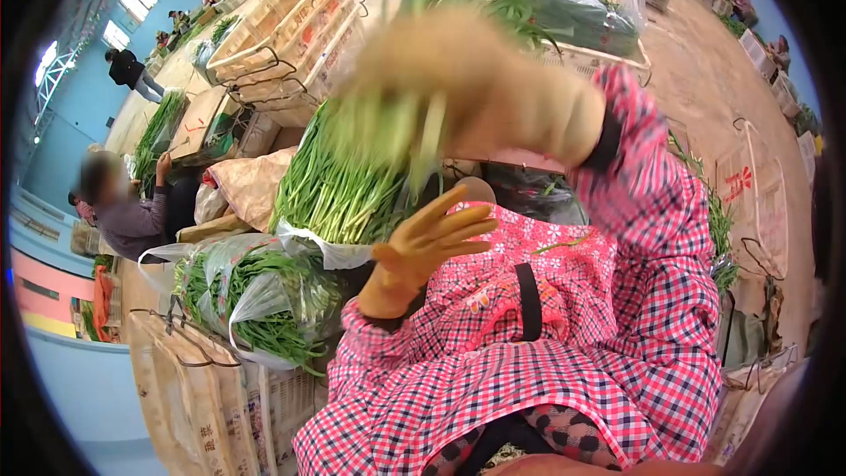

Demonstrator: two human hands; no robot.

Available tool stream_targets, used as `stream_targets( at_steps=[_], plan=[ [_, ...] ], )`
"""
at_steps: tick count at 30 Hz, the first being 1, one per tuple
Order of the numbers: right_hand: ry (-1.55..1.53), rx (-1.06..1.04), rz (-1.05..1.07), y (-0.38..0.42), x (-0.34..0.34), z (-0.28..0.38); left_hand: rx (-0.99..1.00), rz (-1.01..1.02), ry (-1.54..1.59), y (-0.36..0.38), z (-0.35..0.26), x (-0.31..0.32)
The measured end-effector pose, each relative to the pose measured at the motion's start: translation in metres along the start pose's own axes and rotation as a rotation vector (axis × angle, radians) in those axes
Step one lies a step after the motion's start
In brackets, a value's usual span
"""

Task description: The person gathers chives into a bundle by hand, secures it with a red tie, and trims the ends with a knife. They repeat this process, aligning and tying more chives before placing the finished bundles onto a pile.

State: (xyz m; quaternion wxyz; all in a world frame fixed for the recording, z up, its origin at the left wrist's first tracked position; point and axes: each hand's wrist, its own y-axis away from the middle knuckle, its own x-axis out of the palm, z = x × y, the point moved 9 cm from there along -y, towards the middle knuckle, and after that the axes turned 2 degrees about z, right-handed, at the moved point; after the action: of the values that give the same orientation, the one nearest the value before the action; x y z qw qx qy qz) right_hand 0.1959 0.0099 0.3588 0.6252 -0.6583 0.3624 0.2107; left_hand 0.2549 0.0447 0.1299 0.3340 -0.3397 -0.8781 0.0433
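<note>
My right hand [449, 79], in a tan glove and smeared by motion, is raised over the pile of garlic chives [339, 181]. Blurred chive stalks [430, 137] hang below it and leaves stick out above, so it appears to grip a bunch; its fingers are not distinct. My left hand [427, 251], in a yellow-orange glove, is open with fingers spread and nothing in it. It is just below the pile, beside white plastic sheeting [330, 251]. A loose green leaf [560, 246] lies on my pink apron [529, 273].
To the left sits a clear bag of greens [256, 295] above stacked plastic crates [207, 397]. More crates [286, 35] stand at the upper left, and a bagged load [573, 13] is at the back. Another person [132, 207] sits at the left; a crate [749, 198] stands right.
</note>
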Motion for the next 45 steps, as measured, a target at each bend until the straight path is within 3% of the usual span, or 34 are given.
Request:
stream_targets(
  at_steps=[2, 3, 7, 15, 16, 20, 23, 24, 27, 29, 30, 31, 32, 34, 35, 37, 38, 40, 41, 43, 45],
  plan=[
    [-0.048, -0.246, 0.061, 0.027, 0.035, 0.07, -0.049, 0.042, 0.199, -0.006, 0.026, 0.02],
    [-0.238, -0.178, 0.64, 0.034, 0.09, 0.096, -0.059, 0.057, 0.265, -0.008, 0.035, 0.025],
    [-0.401, -0.346, 0.801, 0.088, 0.121, 0.177, -0.041, 0.13, 0.435, -0.007, 0.054, 0.033],
    [-0.482, -0.42, 0.946, 0.129, 0.134, 0.206, -0.04, 0.116, 0.552, -0.006, 0.07, 0.019],
    [-0.383, -0.505, 0.907, 0.125, 0.12, 0.206, -0.055, 0.049, 0.563, -0.006, 0.069, 0.016],
    [-0.32, -0.312, 0.804, 0.136, 0.14, 0.186, -0.211, -0.102, 0.747, -0.015, 0.079, 0.003],
    [-0.289, -0.151, 0.722, 0.149, 0.145, 0.175, -0.152, -0.107, 0.682, -0.033, 0.087, -0.015],
    [-0.147, -0.192, 0.529, 0.137, 0.109, 0.179, -0.212, -0.031, 0.738, -0.039, 0.095, -0.02],
    [-0.504, -0.068, 0.467, 0.142, 0.056, 0.175, -0.241, 0.032, 0.697, -0.063, 0.106, -0.045],
    [-0.892, 0.252, 0.396, 0.165, 0.03, 0.13, -0.253, -0.053, 0.598, -0.075, 0.111, -0.061],
    [-1.094, 0.837, 0.344, 0.208, 0.028, 0.095, -0.259, -0.132, 0.535, -0.078, 0.111, -0.066],
    [-0.935, 1.168, 0.114, 0.245, 0.022, 0.069, -0.268, -0.207, 0.473, -0.082, 0.112, -0.067],
    [-0.764, 1.194, 0.099, 0.287, 0.035, 0.049, -0.325, -0.21, 0.385, -0.09, 0.112, -0.058],
    [-1.109, 1.353, 0.0, 0.381, 0.11, 0.039, -0.432, -0.153, 0.178, -0.109, 0.114, -0.042],
    [-1.27, 1.189, -0.044, 0.386, 0.131, 0.039, -0.475, -0.09, 0.059, -0.121, 0.117, -0.032],
    [-1.221, 1.047, -0.394, 0.386, 0.125, 0.017, -0.32, 0.078, -0.165, -0.147, 0.108, 0.005],
    [-0.555, 1.062, -0.184, 0.389, 0.101, -0.004, -0.214, 0.143, -0.323, -0.153, 0.106, 0.019],
    [-0.422, 1.138, -0.465, 0.376, 0.055, -0.025, -0.331, 0.164, -0.302, -0.16, 0.131, 0.025],
    [-0.937, 1.162, -0.994, 0.375, 0.042, -0.033, -0.351, 0.199, -0.353, -0.166, 0.142, 0.027],
    [-0.078, 1.062, -0.373, 0.35, -0.002, -0.052, -0.37, 0.268, -0.462, -0.183, 0.156, 0.033],
    [-0.602, 1.281, -0.856, 0.344, -0.029, -0.071, -0.249, 0.331, -0.467, -0.22, 0.152, 0.049]
  ],
)
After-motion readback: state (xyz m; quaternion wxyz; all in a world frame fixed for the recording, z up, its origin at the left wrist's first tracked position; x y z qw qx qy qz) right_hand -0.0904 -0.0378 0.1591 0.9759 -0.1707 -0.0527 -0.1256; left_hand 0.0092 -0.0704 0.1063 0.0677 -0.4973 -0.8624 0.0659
